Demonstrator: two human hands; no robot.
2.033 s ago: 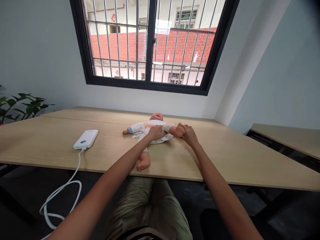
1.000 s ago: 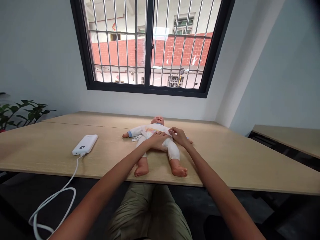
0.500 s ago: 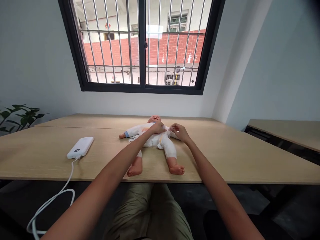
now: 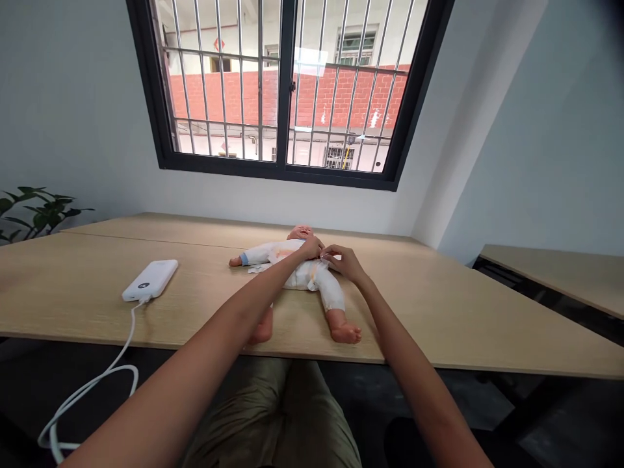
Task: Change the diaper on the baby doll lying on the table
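A baby doll (image 4: 327, 292) in a white suit lies on its back on the wooden table (image 4: 463, 312), head toward the window, bare feet near the front edge. My left hand (image 4: 311, 247) rests on the doll's chest with fingers curled, pinching the suit's fabric. My right hand (image 4: 341, 261) is just beside it on the doll's right side, fingers also pinched on the white fabric. The two hands almost touch. My left forearm hides the doll's left leg in part.
A white power bank (image 4: 150, 279) lies on the table to the left, its white cable (image 4: 88, 390) hanging off the front edge. A green plant (image 4: 34, 208) stands at the far left. A barred window (image 4: 287, 91) is behind. Another desk (image 4: 560, 273) stands at right.
Two seconds ago my right hand held the doll's raised foot; that leg now lies flat. Both hands have moved up from the doll's waist to its chest and drawn together.
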